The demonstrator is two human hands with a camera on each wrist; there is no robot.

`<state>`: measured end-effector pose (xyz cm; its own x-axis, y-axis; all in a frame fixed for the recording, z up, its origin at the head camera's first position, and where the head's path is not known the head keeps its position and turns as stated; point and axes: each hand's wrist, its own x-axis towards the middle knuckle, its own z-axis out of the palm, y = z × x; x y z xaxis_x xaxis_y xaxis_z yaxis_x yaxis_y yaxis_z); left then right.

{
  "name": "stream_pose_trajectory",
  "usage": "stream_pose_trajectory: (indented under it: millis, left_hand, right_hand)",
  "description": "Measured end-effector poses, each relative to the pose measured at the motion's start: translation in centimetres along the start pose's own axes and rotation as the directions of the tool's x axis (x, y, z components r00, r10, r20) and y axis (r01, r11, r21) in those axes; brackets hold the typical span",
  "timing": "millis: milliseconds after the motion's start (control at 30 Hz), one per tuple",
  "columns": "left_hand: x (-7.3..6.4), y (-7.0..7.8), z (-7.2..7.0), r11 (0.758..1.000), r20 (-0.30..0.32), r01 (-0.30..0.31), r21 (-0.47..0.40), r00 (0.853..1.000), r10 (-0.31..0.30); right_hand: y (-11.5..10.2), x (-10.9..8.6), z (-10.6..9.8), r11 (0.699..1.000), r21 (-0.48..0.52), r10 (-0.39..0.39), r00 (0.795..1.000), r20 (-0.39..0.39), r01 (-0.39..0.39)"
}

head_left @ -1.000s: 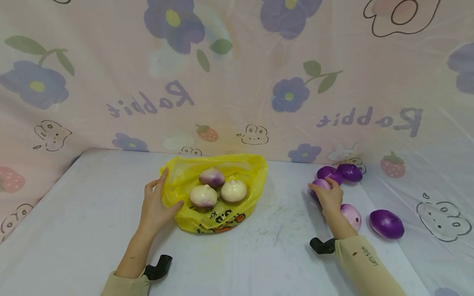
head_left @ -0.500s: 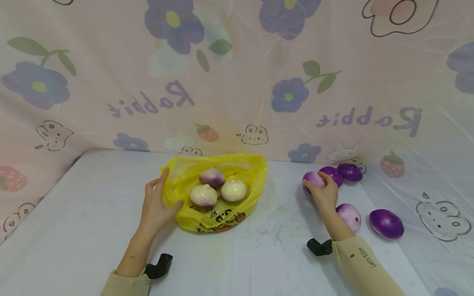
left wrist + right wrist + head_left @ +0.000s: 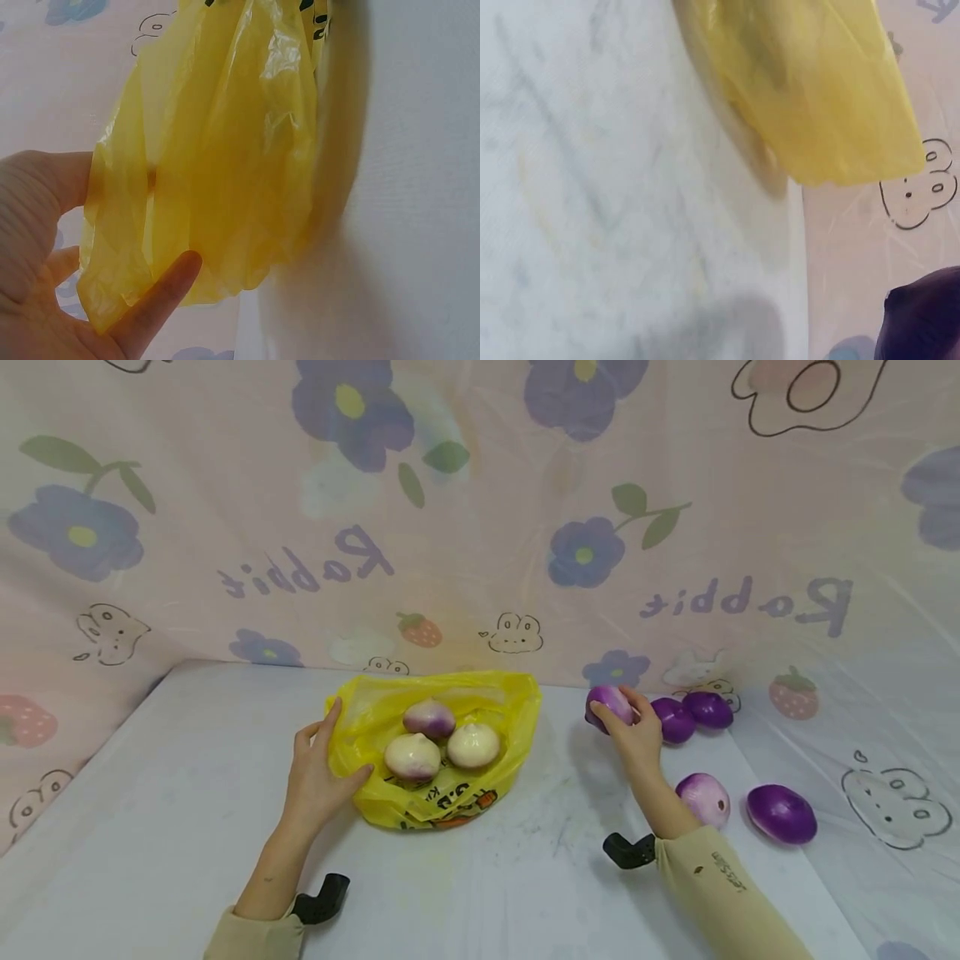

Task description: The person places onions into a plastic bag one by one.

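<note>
In the head view, a yellow plastic bag (image 3: 517, 760) lies with its mouth open at mid-table. Three pale, purple-tinged onions (image 3: 474, 747) are in it. My left hand (image 3: 315, 781) holds the bag's left edge, thumb and forefinger spread wide; the left wrist view shows the thumb in front of the yellow plastic (image 3: 232, 165) and another finger behind it. To the bag's right, my right hand (image 3: 637, 735) grips a purple-and-white onion (image 3: 606, 706) above the table. A dark part of this onion (image 3: 922, 322) shows at the right wrist view's lower corner.
Two dark purple onions (image 3: 708, 710) lie at the back right, just beyond my right hand. Nearer, beside my right forearm, are a pale purple onion (image 3: 705, 799) and a dark purple one (image 3: 782, 814). A printed curtain (image 3: 465, 527) hangs behind the white table (image 3: 187, 827).
My right hand has lifted the purple-and-white onion away from the two dark ones and carried it left toward the bag. My left hand has stayed at the bag's edge.
</note>
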<state>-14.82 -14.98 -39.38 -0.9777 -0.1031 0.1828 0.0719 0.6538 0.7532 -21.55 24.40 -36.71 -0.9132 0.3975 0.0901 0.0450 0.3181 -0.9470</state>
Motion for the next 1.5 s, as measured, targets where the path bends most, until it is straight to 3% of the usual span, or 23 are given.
stream_pose_trajectory:
  millis: [267,800,1500]
  left_hand:
    - [-0.1,0.2,0.1,1.000,0.006,-0.003,-0.008,1.000,0.003]
    - [-0.2,0.2,0.0,1.000,0.007,-0.006,-0.003,1.000,0.006]
    - [-0.3,-0.3,0.2,1.000,-0.013,-0.021,0.000,1.000,0.021]
  right_hand:
    - [-1.9,-0.1,1.3,0.993,0.119,0.003,1.000,0.028,-0.006]
    - [-5.2,-0.6,3.4,0.980,0.184,-0.094,0.990,0.104,0.074]
    - [-7.6,-1.9,8.6,0.960,0.233,-0.215,0.943,0.254,0.156]
